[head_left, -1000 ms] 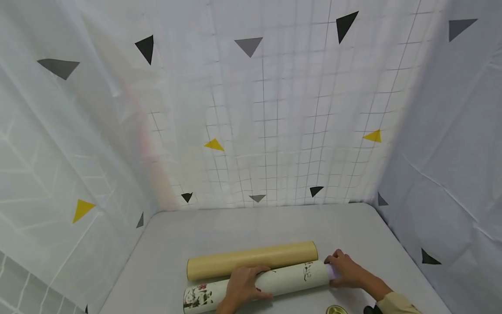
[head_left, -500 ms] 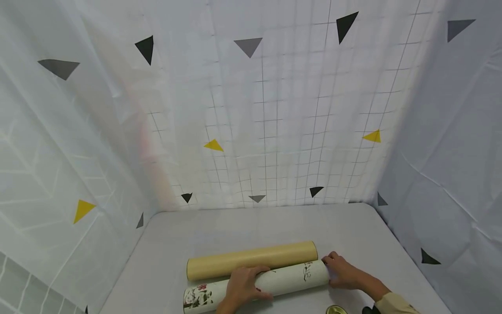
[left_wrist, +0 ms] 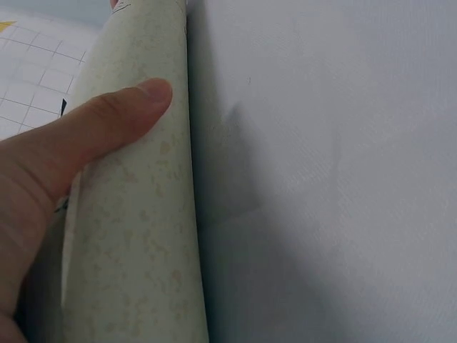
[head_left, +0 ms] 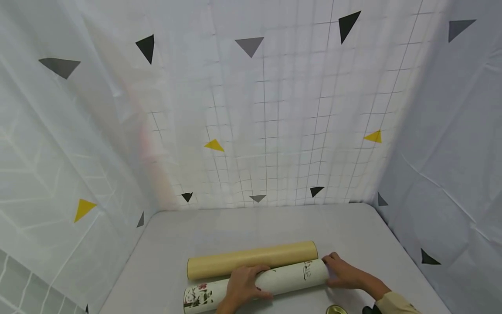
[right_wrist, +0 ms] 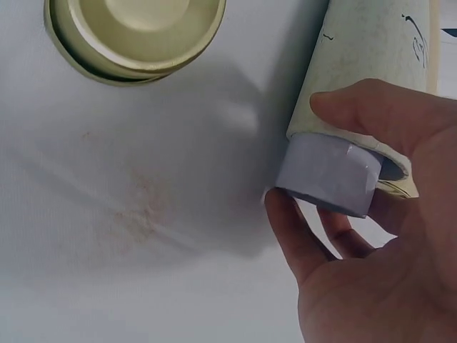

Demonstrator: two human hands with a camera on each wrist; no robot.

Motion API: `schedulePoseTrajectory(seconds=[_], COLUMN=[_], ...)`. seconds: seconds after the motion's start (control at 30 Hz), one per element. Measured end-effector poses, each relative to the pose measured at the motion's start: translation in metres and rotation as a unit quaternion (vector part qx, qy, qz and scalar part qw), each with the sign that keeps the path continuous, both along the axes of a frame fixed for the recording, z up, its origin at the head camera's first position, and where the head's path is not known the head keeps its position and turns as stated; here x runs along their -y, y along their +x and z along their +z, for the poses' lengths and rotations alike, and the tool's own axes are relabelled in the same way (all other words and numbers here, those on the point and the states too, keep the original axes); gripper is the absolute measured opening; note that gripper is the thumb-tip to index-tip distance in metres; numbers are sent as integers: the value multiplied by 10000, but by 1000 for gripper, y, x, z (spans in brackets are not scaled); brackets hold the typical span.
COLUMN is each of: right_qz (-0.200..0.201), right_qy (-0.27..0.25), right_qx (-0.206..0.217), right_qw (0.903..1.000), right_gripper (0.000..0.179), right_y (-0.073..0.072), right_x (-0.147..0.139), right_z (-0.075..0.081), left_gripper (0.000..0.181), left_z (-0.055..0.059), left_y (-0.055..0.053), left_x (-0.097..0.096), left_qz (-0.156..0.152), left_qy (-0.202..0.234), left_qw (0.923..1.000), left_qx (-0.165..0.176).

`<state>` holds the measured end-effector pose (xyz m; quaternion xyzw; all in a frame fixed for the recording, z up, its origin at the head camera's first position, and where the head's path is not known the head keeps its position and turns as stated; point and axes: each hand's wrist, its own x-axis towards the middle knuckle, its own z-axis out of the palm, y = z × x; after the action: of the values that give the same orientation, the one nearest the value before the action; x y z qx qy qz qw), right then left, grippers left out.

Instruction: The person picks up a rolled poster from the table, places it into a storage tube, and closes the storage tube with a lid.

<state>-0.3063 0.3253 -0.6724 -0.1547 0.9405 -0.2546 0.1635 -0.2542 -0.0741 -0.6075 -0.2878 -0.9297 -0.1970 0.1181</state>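
A white cardboard tube (head_left: 290, 279) with red flowers and dark brush writing lies across the near table. My left hand (head_left: 244, 285) grips it around the middle, thumb (left_wrist: 125, 114) along its near side in the left wrist view. At its right end is my right hand (head_left: 345, 272). A pale lilac roll (right_wrist: 330, 171) sticks a short way out of that end in the right wrist view. The right thumb (right_wrist: 357, 107) lies on the tube's rim while curled fingers touch the roll's outer end. The rest of the roll is hidden inside the tube.
Just behind the white tube lies a yellow-tan tube (head_left: 251, 260), nearly parallel to it. A round gold metal lid (head_left: 336, 309) sits at the near edge, below the right hand. White sheets (head_left: 274, 109) with triangles enclose the table (head_left: 255, 224) behind and at both sides.
The lilac roll has gone deeper into the white tube, and my right hand has moved slightly left with it. The left hand keeps its hold in the same place.
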Motion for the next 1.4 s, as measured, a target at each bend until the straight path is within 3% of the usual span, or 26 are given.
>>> schedulePoseTrajectory(seconds=[0.1, 0.2, 0.33, 0.53, 0.7, 0.73, 0.83, 0.97, 1.1, 1.4], right_qz=[42, -72, -155, -391, -185, -32, -59, -425, -429, 66], right_qy=[-115, -648, -1152, -1395, -1553, -1435, -1112, -458, 64, -26], right_qx=[11, 350, 733, 970, 1051, 1021, 1032, 956, 876, 1033], right_qw=[9999, 9973, 9905, 9847, 9821, 9844, 9884, 9935, 9952, 9946], right_gripper=[76, 78, 83, 86, 89, 89, 86, 66, 48, 36], right_y=[15, 30, 43, 48, 49, 49, 50, 54, 57, 62], right_x=[16, 30, 38, 42, 36, 34, 31, 33, 33, 22], right_z=[31, 62, 82, 89, 90, 89, 87, 88, 90, 83], left_gripper=[71, 71, 71, 71, 70, 70, 70, 71, 71, 72], left_z=[0, -3, -6, -8, -8, -8, -8, -9, -8, -3], left_y=[-1, -2, -2, -2, -1, -1, -1, -1, -1, -2], left_x=[0, 0, 0, 1, 1, 1, 0, 0, 0, 0], left_qz=[28, 10, -1, -23, -41, -32, 13, 17, 23, 74], left_qy=[-26, -20, 5, 32, 8, -6, -71, -102, -92, -82], left_qw=[10000, 10000, 9999, 9997, 9996, 9997, 9999, 9997, 9997, 9999], left_qx=[-27, -84, -130, -251, -287, -245, -137, -207, -246, -18])
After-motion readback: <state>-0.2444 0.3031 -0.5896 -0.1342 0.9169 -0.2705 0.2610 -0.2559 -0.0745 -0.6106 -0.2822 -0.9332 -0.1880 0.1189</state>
